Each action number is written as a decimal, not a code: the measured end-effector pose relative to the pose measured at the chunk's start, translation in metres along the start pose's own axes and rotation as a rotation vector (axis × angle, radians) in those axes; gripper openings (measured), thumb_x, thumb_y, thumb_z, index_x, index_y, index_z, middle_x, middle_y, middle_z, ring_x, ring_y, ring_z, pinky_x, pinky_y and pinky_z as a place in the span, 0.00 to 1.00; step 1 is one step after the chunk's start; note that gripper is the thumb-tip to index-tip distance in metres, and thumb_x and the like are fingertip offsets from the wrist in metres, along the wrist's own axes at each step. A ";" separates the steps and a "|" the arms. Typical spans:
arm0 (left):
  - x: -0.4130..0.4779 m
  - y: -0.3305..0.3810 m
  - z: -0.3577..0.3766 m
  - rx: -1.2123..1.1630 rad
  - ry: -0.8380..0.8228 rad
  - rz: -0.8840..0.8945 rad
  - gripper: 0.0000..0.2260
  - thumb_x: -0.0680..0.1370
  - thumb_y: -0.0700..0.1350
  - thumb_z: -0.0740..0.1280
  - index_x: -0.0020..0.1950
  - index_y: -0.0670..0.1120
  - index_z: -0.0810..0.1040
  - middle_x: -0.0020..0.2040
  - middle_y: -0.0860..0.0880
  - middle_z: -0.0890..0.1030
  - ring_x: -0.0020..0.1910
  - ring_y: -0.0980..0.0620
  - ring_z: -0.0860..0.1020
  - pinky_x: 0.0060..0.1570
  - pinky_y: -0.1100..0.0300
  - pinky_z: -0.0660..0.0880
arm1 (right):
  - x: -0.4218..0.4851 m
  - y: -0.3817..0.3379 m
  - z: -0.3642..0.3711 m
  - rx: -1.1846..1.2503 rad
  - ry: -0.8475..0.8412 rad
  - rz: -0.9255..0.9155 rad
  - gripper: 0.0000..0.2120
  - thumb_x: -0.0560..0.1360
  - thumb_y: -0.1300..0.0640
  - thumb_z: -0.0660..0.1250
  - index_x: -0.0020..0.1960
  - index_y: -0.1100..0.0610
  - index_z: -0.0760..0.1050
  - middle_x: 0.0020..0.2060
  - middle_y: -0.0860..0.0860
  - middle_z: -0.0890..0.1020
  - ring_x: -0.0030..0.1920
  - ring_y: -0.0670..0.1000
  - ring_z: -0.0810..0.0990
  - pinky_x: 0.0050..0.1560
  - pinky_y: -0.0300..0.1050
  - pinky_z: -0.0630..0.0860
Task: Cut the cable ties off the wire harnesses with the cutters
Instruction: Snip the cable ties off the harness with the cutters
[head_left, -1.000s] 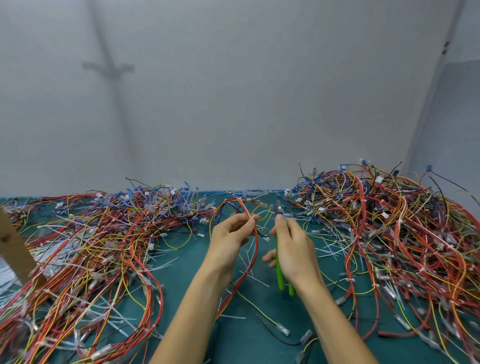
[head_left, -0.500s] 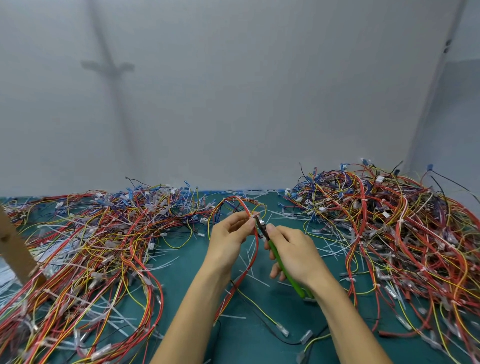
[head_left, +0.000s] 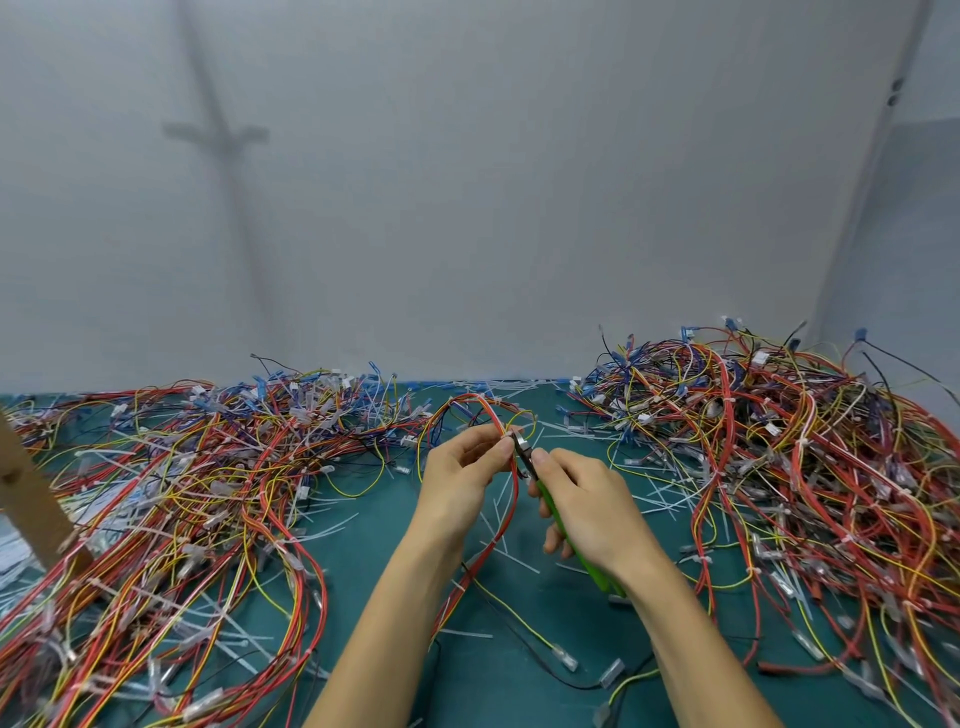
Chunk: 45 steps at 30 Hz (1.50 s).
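My left hand (head_left: 462, 470) pinches a looped wire harness (head_left: 511, 512) of red, orange and yellow wires above the green mat. My right hand (head_left: 584, 506) grips green-handled cutters (head_left: 587, 564); their dark jaws (head_left: 522, 451) sit right at the harness beside my left fingertips, at a small white cable tie (head_left: 511, 431). Whether the jaws are closed on the tie I cannot tell. The handles stick out below my right palm.
A big tangle of harnesses (head_left: 171, 499) covers the left of the mat, another pile (head_left: 779, 467) the right. Cut white ties (head_left: 514, 558) litter the green mat (head_left: 498, 670) between them. A wooden post (head_left: 31, 499) leans at the far left. A grey wall stands behind.
My right hand swung the cutters from upright beside the harness to a tilt, bringing the jaws left onto the wires at my left fingertips. My left hand stayed in place.
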<state>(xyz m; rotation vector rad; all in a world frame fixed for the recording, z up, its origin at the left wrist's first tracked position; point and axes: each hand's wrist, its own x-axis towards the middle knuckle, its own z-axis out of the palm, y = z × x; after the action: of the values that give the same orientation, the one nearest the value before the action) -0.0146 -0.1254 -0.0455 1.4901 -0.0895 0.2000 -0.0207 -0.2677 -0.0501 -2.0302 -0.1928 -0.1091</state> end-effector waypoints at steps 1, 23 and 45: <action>0.000 0.000 0.000 0.005 0.001 0.004 0.05 0.78 0.40 0.68 0.50 0.45 0.83 0.40 0.55 0.84 0.41 0.61 0.81 0.38 0.75 0.73 | 0.001 0.001 0.000 -0.013 0.001 -0.009 0.20 0.82 0.44 0.56 0.38 0.55 0.74 0.31 0.52 0.78 0.25 0.57 0.81 0.27 0.46 0.74; -0.001 0.002 0.002 -0.011 0.113 0.007 0.04 0.75 0.39 0.72 0.50 0.43 0.83 0.40 0.48 0.86 0.38 0.58 0.83 0.38 0.73 0.74 | 0.003 0.002 0.003 0.203 -0.039 0.064 0.17 0.74 0.41 0.68 0.40 0.55 0.79 0.35 0.54 0.83 0.24 0.52 0.77 0.26 0.43 0.73; -0.006 -0.001 0.002 0.504 -0.155 0.207 0.03 0.69 0.50 0.66 0.36 0.54 0.78 0.40 0.56 0.79 0.43 0.59 0.76 0.48 0.63 0.69 | 0.003 -0.004 -0.001 0.566 0.279 -0.059 0.04 0.77 0.58 0.70 0.47 0.51 0.82 0.41 0.53 0.85 0.28 0.47 0.74 0.30 0.38 0.74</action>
<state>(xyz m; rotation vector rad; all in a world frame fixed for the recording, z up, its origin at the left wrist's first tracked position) -0.0197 -0.1282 -0.0471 1.9990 -0.3392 0.2874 -0.0184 -0.2671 -0.0457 -1.4279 -0.0929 -0.3337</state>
